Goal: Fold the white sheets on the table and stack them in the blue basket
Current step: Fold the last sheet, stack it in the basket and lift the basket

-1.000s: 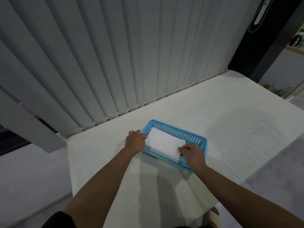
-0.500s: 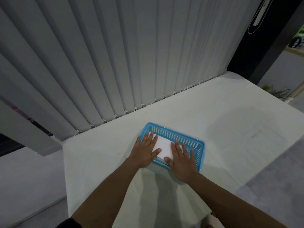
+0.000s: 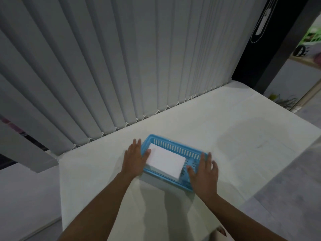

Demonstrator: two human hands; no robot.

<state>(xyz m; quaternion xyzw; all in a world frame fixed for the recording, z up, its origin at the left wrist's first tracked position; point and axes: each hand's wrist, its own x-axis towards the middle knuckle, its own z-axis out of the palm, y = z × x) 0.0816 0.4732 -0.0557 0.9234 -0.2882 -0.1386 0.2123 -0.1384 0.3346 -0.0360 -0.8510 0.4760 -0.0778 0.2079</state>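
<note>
The blue basket (image 3: 175,146) sits on the white table (image 3: 225,129), a little in front of me. A stack of folded white sheets (image 3: 165,161) lies inside it, toward its left end. My left hand (image 3: 134,158) is flat against the basket's left end, fingers spread, thumb touching the stack's corner. My right hand (image 3: 205,173) lies flat over the basket's right end, fingers apart, holding nothing. No unfolded sheet is visible on the table.
Grey vertical blinds (image 3: 121,66) hang along the table's far edge. A dark pillar (image 3: 271,40) stands at the back right. The table's near right corner drops to a grey floor (image 3: 295,197).
Both hands slid off the top of the folded stack and outward to the two ends of the basket. The stack stays in the basket.
</note>
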